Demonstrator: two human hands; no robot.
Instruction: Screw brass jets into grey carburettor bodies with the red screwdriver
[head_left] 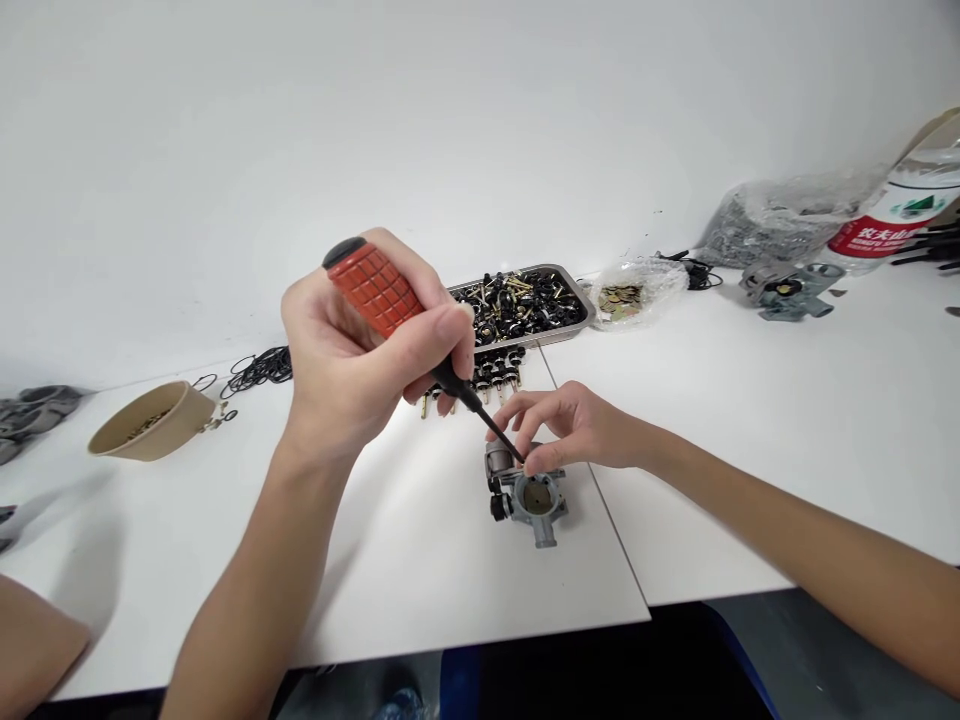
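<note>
A screwdriver (375, 290) with a red ribbed handle and black end cap is gripped in my left hand (337, 370), its shaft slanting down to the right. The tip reaches the upper part of a grey metal carburetor (537, 500) lying on the white table. My right hand (574, 430) has its fingers curled on the carburetor's far edge, thumb and fingertips close to the screwdriver tip. Those fingertips partly hide the spot where the tip meets the metal, so a screw cannot be made out. A black knob-like part (500, 506) sticks out at the carburetor's left side.
Behind stands a metal tray (581, 325) heaped with small black-and-brass parts; several more lie before it. A bag of brass pieces (622, 300), another carburetor (791, 290) and a water bottle (896, 215) are to the right. A tan bowl (180, 415) and black rings (262, 370) are left.
</note>
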